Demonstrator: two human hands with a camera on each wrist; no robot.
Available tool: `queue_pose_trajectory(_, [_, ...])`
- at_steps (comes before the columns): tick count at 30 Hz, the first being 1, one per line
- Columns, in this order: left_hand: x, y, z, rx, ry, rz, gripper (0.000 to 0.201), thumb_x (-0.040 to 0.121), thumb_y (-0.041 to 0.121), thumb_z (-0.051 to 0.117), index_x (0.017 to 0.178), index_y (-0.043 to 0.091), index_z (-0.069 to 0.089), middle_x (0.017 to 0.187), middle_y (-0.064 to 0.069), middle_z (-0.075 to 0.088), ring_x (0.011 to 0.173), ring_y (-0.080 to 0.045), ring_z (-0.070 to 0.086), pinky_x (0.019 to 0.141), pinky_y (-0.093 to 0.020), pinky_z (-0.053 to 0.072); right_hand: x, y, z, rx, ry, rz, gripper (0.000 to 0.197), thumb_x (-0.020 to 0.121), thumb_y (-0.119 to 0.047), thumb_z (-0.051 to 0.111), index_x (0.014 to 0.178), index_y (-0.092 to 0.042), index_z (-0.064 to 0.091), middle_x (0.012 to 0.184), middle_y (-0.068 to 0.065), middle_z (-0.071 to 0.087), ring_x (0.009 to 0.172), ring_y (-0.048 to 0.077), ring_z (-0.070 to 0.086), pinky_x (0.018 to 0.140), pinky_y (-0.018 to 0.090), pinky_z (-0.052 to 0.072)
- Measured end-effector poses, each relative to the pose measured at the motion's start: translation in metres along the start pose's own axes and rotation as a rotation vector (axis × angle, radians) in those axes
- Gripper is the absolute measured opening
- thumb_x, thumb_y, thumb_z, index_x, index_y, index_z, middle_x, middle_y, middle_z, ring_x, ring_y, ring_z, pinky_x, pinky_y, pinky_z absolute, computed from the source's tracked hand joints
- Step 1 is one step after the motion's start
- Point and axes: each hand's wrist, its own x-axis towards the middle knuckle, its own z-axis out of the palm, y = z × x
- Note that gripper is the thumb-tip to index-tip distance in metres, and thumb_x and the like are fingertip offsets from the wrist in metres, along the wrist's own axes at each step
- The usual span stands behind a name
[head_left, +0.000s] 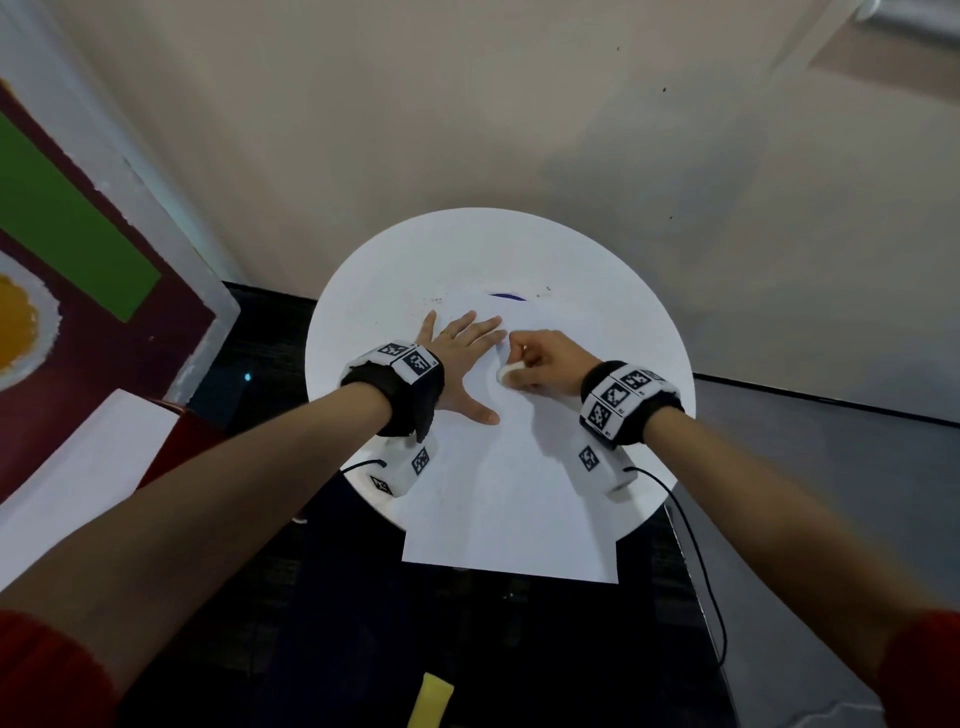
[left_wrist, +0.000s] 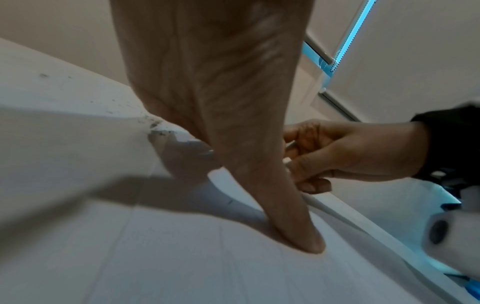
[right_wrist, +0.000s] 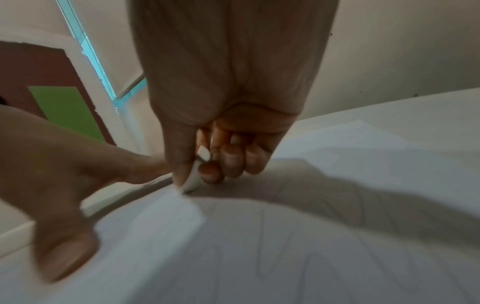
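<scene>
Standing close to a plain wall, the round white table (head_left: 623, 322) bore a large sheet of white paper (head_left: 509, 499), whose near edge overhung the rim toward the person. The left hand (head_left: 460, 364) lay flat on the far half of the sheet, fingers straight and spread and the thumb splayed toward the person, pinning the paper down. Just beside it, almost touching its fingertips, the right hand (head_left: 550, 364) was curled, pinching a small white eraser (right_wrist: 193, 176) between thumb and forefinger, with the other fingers tucked under. The eraser's lower end met the paper in the right wrist view. Faint grey lines (right_wrist: 259, 236) ran across the sheet nearer the camera, and dark specks (left_wrist: 155, 125) lay scattered by the paper's far edge, probably rubbings, though they were too small to tell. The step in hand looked like the erasing itself, with the sheet braced and the eraser down on the surface. How much remained to be erased could not be judged, since the marks were so pale. The next move would likely call for short, firm strokes with the eraser kept low in the pinch. The spread hand would need to press close to the rubbed patch so that the thin sheet neither buckled nor slid toward the overhanging edge.
</scene>
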Motion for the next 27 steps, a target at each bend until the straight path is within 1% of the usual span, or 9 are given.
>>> queue_pose_trajectory(2, [0.0,0.001,-0.001,-0.001,0.004,-0.005,0.12,0.067,0.076,0.064,0.154,0.03,-0.005,0.159,0.015,-0.016,0.147,-0.015,-0.017,0.114,-0.056,-0.015,0.003,0.001,0.0,-0.039,0.117,0.002,0.026,0.081,-0.006,0.067,0.068,-0.015,0.047,0.06,0.011,0.047,0.057,0.019,0.042,0.059,0.031,0.038])
queue_pose_trajectory(3, [0.0,0.001,-0.002,-0.003,0.011,-0.009,0.12,0.066,0.077,0.064,0.154,0.03,-0.003,0.16,0.015,-0.014,0.147,-0.015,-0.016,0.114,-0.056,-0.015,0.0,0.002,0.002,-0.05,0.13,0.001,0.026,0.081,-0.006,0.066,0.068,-0.016,0.046,0.061,0.011,0.047,0.058,0.019,0.041,0.059,0.03,0.037])
queue_pose_trajectory(7, [0.0,0.004,-0.002,0.004,0.049,-0.032,0.121,0.06,0.082,0.063,0.154,0.03,0.007,0.161,0.016,-0.005,0.148,-0.016,-0.011,0.115,-0.055,-0.014,-0.016,0.003,0.008,-0.039,-0.044,0.012,0.025,0.082,-0.002,0.065,0.07,-0.009,0.043,0.06,0.012,0.048,0.054,0.021,0.043,0.053,0.029,0.037])
queue_pose_trajectory(12, [0.005,0.009,0.0,0.046,0.06,-0.047,0.123,0.059,0.086,0.06,0.153,0.026,0.008,0.161,0.011,-0.005,0.148,-0.019,-0.013,0.115,-0.054,-0.014,0.001,-0.001,0.002,-0.098,0.121,-0.004,0.03,0.079,-0.002,0.063,0.066,-0.018,0.042,0.06,0.008,0.044,0.055,0.019,0.038,0.058,0.03,0.036])
queue_pose_trajectory(17, [0.006,0.008,0.001,0.024,0.033,-0.046,0.127,0.059,0.086,0.059,0.154,0.027,0.0,0.161,0.012,-0.01,0.147,-0.018,-0.016,0.114,-0.056,-0.015,-0.017,0.003,0.006,-0.049,-0.061,0.004,0.025,0.082,-0.001,0.063,0.071,-0.007,0.042,0.06,0.012,0.046,0.051,0.019,0.041,0.051,0.025,0.037])
queue_pose_trajectory(21, [0.006,0.008,0.001,0.023,0.045,-0.049,0.126,0.059,0.085,0.061,0.154,0.028,0.001,0.161,0.012,-0.009,0.148,-0.018,-0.015,0.114,-0.056,-0.016,-0.004,0.005,-0.004,-0.045,0.105,-0.006,0.027,0.082,-0.003,0.066,0.068,-0.013,0.044,0.058,0.009,0.048,0.053,0.019,0.043,0.053,0.026,0.039])
queue_pose_trajectory(22, [0.005,0.009,0.001,0.026,0.045,-0.051,0.126,0.059,0.085,0.061,0.154,0.028,0.001,0.161,0.012,-0.009,0.148,-0.019,-0.015,0.114,-0.056,-0.016,-0.007,0.006,-0.001,-0.059,0.111,-0.007,0.028,0.082,-0.002,0.064,0.068,-0.013,0.043,0.057,0.009,0.049,0.052,0.019,0.044,0.053,0.027,0.039])
queue_pose_trajectory(25, [0.004,0.01,0.0,0.034,0.034,-0.054,0.124,0.061,0.084,0.06,0.154,0.029,0.0,0.161,0.012,-0.01,0.147,-0.019,-0.016,0.113,-0.057,-0.016,-0.024,0.006,0.008,-0.07,-0.019,-0.014,0.028,0.083,0.001,0.062,0.069,-0.009,0.041,0.054,0.009,0.047,0.046,0.019,0.043,0.048,0.024,0.038])
queue_pose_trajectory(27, [0.004,0.01,-0.001,0.03,0.028,-0.048,0.122,0.062,0.083,0.06,0.154,0.033,-0.001,0.161,0.012,-0.011,0.147,-0.02,-0.017,0.113,-0.058,-0.015,-0.018,0.006,0.0,-0.041,-0.011,-0.004,0.027,0.083,0.001,0.065,0.069,-0.008,0.043,0.054,0.01,0.047,0.046,0.019,0.043,0.048,0.024,0.038])
